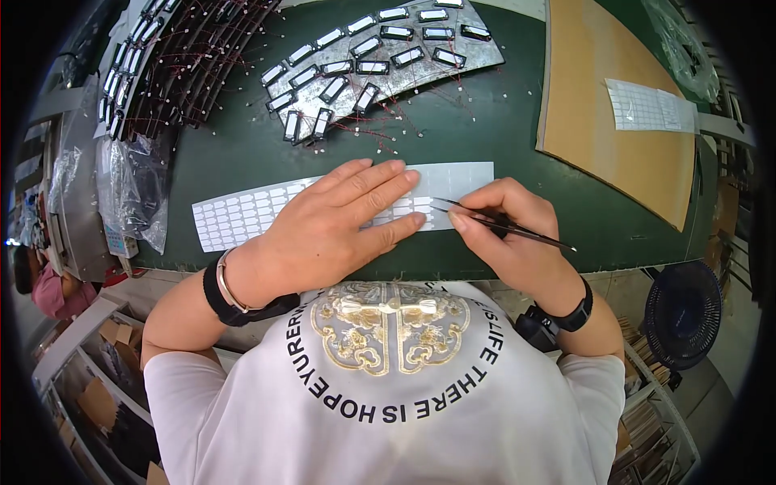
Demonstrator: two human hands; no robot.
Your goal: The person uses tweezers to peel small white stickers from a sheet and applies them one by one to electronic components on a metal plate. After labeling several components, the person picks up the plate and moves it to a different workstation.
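Observation:
A sheet of small white stickers point(234, 220) lies near the front edge of the green table, its right end point(465, 178) bare of stickers. Flat across the sheet rests my left hand point(339, 214), fingers stretched to the right and thumb beside the last stickers. My right hand point(513, 230) pinches black tweezers point(529, 232), whose tips meet the sheet at the right end of the sticker rows. Whether a sticker is between the tips cannot be made out. Beyond the sheet, several small black parts with white labels point(372, 67) sit on a grey plate point(420, 81), trailing thin red wires.
At the far left stand more black parts point(162, 81) in rows, with red wires, beside clear plastic bags point(133, 190). A cardboard sheet point(614, 153) covers the right side of the table, with another label sheet point(651, 107) on it. A dark fan point(684, 314) stands at the right.

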